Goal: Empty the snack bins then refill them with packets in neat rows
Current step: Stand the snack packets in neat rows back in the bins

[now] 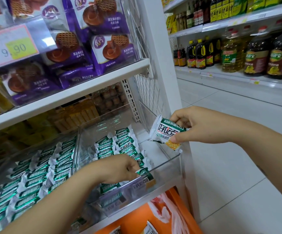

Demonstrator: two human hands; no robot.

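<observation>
Shop aisle, pale tiled floor [229, 166]. A white shelf [69, 98] stood over two clear bins set side by side. The left bin [35, 146] was packed with rows of green-and-white packets [35, 176]; the right bin [162, 188] was part filled. The left hand [120, 168], inside the right bin, pinched one packet [144, 173] near the front wall. The right hand [192, 125] gripped a second packet [167, 134] above that bin's right rim.

A shop: price tag [17, 48] and shelved oil bottles [232, 53].
</observation>
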